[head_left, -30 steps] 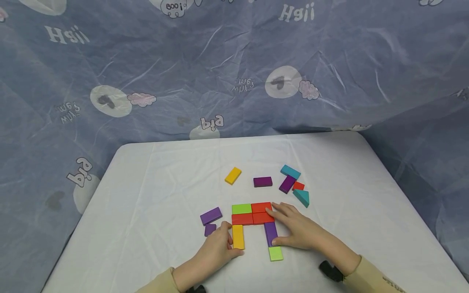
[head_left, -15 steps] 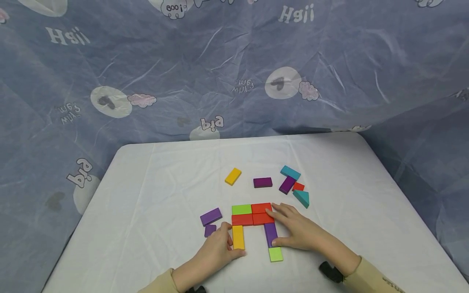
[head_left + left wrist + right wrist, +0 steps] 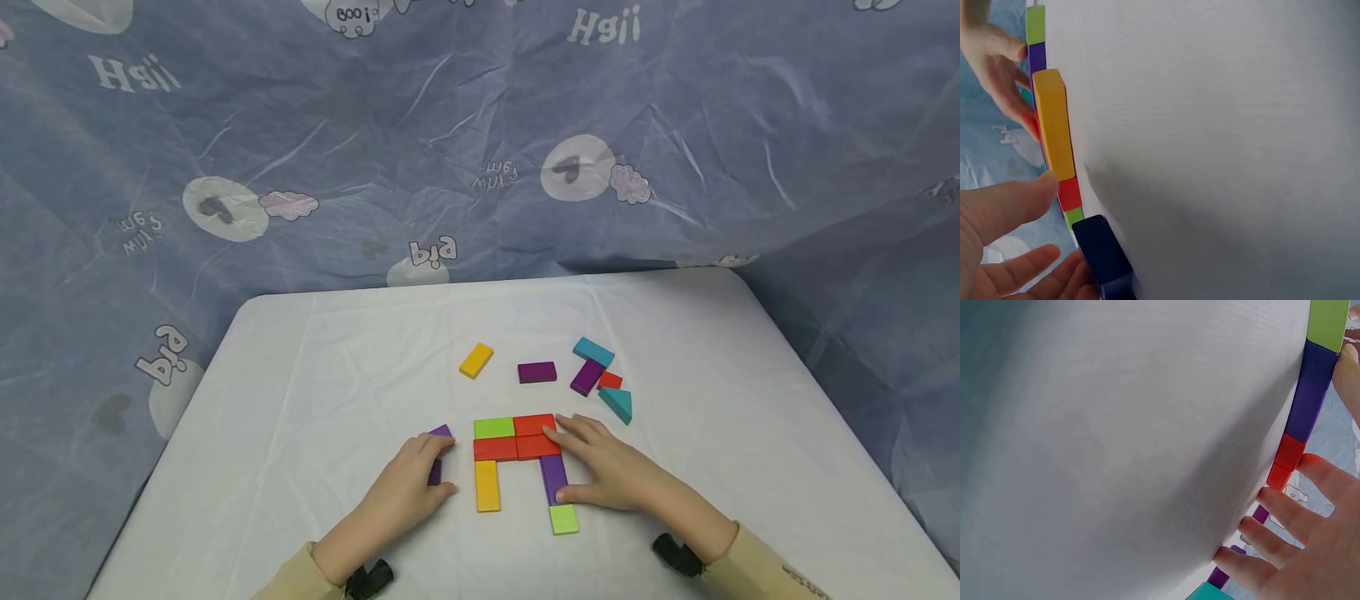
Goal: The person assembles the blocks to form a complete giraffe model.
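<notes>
My left hand point(image 3: 401, 492) is over two purple blocks, with its thumb apart from its fingers. One purple block point(image 3: 444, 431) is mostly hidden behind it, the other purple block point(image 3: 435, 473) partly so. In the left wrist view, the fingers lie beside a dark purple block point(image 3: 1107, 250). My right hand point(image 3: 615, 468) rests at the right side of a flat figure, fingertips on a red block point(image 3: 537, 447) and thumb on a purple leg block point(image 3: 553, 477). The figure also has a green block point(image 3: 493, 427), a yellow leg block point(image 3: 487, 487) and a light green block point(image 3: 564, 520).
Toward the back of the white table point(image 3: 360, 358) lie a loose yellow block point(image 3: 476, 361) and a dark purple block point(image 3: 537, 372). A cluster with a blue block point(image 3: 594, 350), a red piece point(image 3: 611, 380) and a teal triangle point(image 3: 617, 404) sits at the right.
My left hand has left the yellow leg block and moved left over the purple blocks. The yellow block stays beneath the red row. My right hand has hardly moved.
</notes>
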